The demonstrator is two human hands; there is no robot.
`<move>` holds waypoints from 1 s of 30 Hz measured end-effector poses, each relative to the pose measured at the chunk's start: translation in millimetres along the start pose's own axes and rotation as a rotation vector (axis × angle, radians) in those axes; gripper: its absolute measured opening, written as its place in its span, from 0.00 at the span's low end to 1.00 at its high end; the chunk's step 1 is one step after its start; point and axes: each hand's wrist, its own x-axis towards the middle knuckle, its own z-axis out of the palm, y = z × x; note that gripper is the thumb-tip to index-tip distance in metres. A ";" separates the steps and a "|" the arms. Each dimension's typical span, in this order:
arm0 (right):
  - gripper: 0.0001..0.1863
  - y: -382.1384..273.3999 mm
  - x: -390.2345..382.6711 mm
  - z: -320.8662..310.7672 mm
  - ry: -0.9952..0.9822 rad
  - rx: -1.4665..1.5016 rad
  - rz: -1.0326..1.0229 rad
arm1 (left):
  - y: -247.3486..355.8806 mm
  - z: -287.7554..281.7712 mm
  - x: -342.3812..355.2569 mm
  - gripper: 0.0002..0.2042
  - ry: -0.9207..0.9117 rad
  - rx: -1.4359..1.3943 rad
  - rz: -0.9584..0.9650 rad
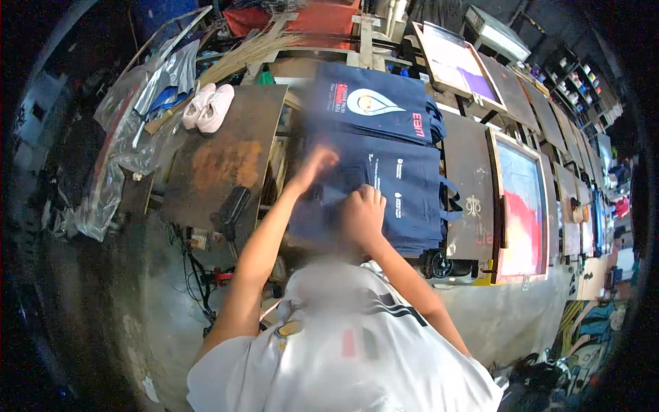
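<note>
My left hand (316, 165) is over the lower stack of navy tote bags (408, 226), its fingers smeared and hard to make out. My right hand (364, 209) is to its right and lower, fingers bent at the edge of a dark rectangular patch or object (350, 175); what they grip cannot be made out. White prints run down the bags' right part, and handles hang off their right side. Behind lies a second stack of navy bags (371, 123) with a white drop emblem and red print. A soft blur covers part of the middle of the view.
A stained board (220, 172) at left holds pale pink shoes (206, 110) and a black object (233, 206). Plastic sheeting (113, 178) is beyond. Framed screens (522, 213) with red and purple stains stand among a long row of boards (467, 137) at right.
</note>
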 end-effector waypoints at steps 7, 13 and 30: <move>0.08 19.8 -10.7 24.6 0.185 0.443 0.282 | 9.1 -49.1 -115.2 0.18 -0.239 0.602 0.142; 0.08 23.2 -5.3 17.7 0.159 0.557 0.303 | 2.1 -42.6 -139.4 0.16 -0.211 0.633 0.061; 0.12 -5.0 -31.7 5.5 -0.060 0.270 -0.216 | 1.5 16.8 19.7 0.22 -0.238 0.651 0.089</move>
